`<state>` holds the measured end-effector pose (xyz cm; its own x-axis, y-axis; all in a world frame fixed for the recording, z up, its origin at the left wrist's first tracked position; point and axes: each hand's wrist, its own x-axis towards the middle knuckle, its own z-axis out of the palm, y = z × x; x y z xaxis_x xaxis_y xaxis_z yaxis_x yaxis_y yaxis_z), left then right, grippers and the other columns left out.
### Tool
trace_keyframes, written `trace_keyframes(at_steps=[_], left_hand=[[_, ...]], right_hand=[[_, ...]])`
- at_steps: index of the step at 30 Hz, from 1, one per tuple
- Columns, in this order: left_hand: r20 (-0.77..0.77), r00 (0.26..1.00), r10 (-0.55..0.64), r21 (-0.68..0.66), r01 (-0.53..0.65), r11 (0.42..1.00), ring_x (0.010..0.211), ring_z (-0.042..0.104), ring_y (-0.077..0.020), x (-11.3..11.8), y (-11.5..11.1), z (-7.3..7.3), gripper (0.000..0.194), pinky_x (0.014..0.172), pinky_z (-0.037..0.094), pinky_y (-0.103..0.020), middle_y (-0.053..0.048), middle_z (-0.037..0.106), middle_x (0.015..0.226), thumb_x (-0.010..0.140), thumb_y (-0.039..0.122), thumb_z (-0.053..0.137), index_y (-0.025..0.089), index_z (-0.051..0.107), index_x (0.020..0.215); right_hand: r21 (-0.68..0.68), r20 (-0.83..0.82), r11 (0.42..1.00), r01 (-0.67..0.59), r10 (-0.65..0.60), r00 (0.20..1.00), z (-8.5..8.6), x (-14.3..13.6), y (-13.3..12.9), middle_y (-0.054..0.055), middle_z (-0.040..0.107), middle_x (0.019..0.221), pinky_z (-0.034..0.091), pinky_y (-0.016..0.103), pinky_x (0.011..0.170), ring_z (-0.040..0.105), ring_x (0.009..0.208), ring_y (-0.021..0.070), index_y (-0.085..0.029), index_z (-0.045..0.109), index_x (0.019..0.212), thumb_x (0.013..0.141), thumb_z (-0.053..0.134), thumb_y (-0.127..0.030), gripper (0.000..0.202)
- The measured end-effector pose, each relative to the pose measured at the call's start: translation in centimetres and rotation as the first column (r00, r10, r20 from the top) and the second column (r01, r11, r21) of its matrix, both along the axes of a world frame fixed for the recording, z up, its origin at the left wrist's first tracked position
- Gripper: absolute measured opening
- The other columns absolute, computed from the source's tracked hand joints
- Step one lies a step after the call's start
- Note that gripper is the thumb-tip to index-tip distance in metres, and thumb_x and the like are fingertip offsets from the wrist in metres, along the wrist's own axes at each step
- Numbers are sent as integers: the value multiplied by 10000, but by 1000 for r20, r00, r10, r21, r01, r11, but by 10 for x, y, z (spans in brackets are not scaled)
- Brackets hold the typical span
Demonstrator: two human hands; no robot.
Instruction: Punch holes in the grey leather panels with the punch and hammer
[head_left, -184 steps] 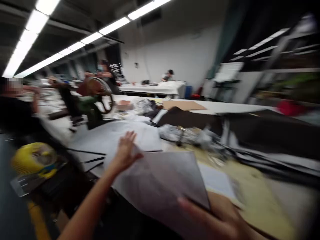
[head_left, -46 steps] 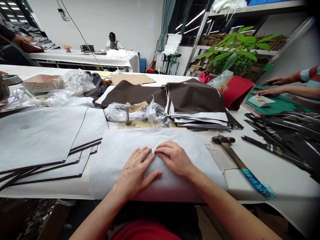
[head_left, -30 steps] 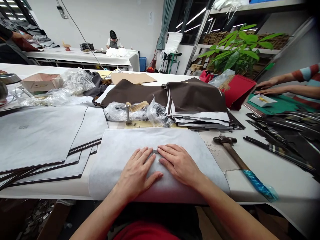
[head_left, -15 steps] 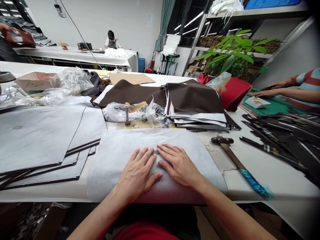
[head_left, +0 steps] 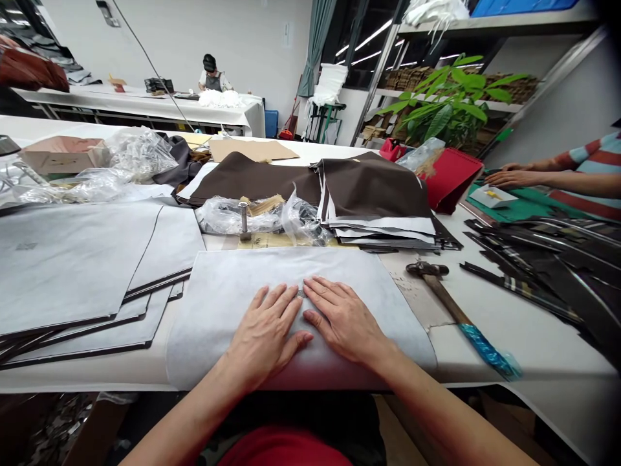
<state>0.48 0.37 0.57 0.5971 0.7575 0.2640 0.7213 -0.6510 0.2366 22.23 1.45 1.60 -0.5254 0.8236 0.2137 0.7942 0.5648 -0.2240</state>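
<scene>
Head view: left hand (head_left: 263,338) and right hand (head_left: 347,321) lie flat, grips wide, fingertips seemingly pinning a patch (head_left: 300,294) to a sheet (head_left: 213,304).

small gray patch (head_left: 300,293): mostly hidden by left hand (head_left: 266,333) and right hand (head_left: 343,320) | big pale sheets (head_left: 68,259): cut off at left side | blue bin (head_left: 524,6): top cut off | striped sleeve (head_left: 589,175): cut off at right side | marks on yellow paper (head_left: 264,241): too tiny to read
</scene>
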Motion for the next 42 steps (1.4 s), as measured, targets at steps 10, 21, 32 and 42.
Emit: trace_keyframes(at_steps=[10,21,32,42], left_hand=[[19,1000,-7,7,7,1000,1465,407,-316,-1,0,-1,550,1221,304,-547,-96,456,1582,1008,528,527,187,508,1439],[35,999,23,9,-24,1000,1420,460,-320,1,-3,3,500,1210,343,-565,-98,496,1545,994,523,555,215,564,1388],[16,1000,-16,84,15,996,1400,505,-319,-5,4,-8,542,1147,455,-578,-60,498,1552,998,561,529,247,538,1440],[50,999,17,58,-20,998,1395,495,-321,-3,1,-6,522,1166,432,-571,-90,491,1546,977,547,569,258,560,1411]], right_hand=[[18,22,1000,7,-7,1000,-1,-3,-1,122,469,1561,373,535,1165,416,1452,278,-174,475,1514,1061,466,-380,498],[-17,-315,989,146,-144,938,23,15,55,80,687,1327,474,390,1096,612,1251,219,-201,691,1295,1028,535,-346,342],[-240,-148,884,402,-443,884,37,-12,232,59,751,921,518,456,930,689,980,248,-176,743,850,816,792,-269,110],[-500,-720,865,-33,-394,571,50,21,183,43,698,930,509,279,641,604,703,139,-199,717,1138,731,785,-568,554]])
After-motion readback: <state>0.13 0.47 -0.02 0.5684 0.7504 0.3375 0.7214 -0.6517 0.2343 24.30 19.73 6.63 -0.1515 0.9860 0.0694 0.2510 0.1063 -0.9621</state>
